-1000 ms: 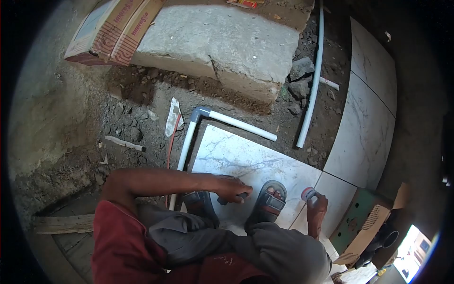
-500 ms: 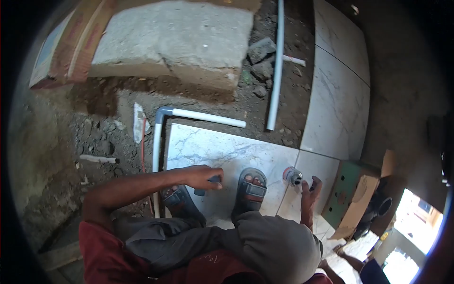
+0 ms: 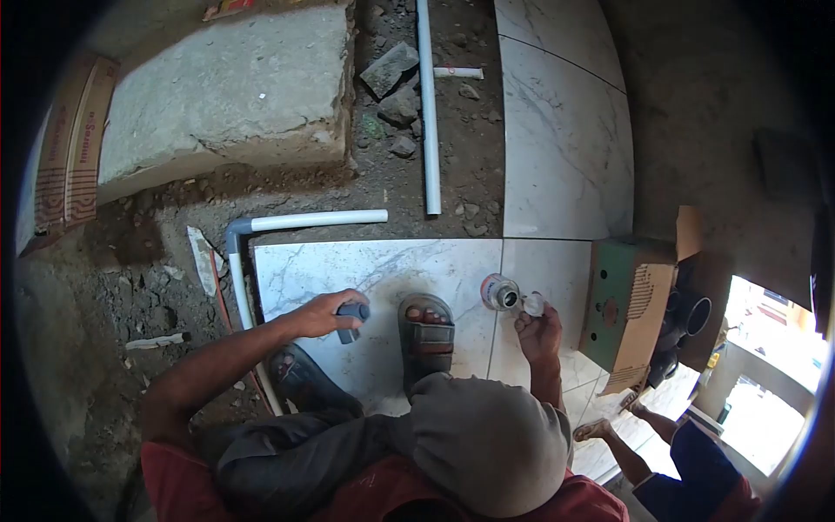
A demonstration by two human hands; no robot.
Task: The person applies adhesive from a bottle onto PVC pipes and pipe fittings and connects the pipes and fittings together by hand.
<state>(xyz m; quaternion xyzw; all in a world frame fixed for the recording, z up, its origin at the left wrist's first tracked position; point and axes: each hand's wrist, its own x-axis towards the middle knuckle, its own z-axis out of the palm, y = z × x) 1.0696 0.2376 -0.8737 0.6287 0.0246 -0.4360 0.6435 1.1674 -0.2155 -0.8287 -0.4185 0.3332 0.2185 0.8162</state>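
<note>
My left hand (image 3: 311,317) is wrapped round a short grey PVC pipe fitting (image 3: 351,322), held above the white marbled tile. In my right hand (image 3: 541,337) is a round, pale lid (image 3: 533,304), pinched between the fingers. Just left of the lid stands a small metal can (image 3: 499,293) with an open mouth and a red and white label. What is inside the can is too dark to make out. A white pipe (image 3: 317,219) with a grey elbow (image 3: 237,228) lies along the tile's far and left edges.
A longer loose pipe (image 3: 430,130) lies on the soil beside broken concrete lumps (image 3: 391,70). Beyond the tile is a concrete slab (image 3: 226,87). A green-and-brown cardboard box (image 3: 639,304) with black fittings stands at the right. Another person (image 3: 687,461) is at the lower right.
My right hand has moved from beside the can to holding the lid near its mouth. My left hand has turned, so the fitting shows more. The whole view has shifted.
</note>
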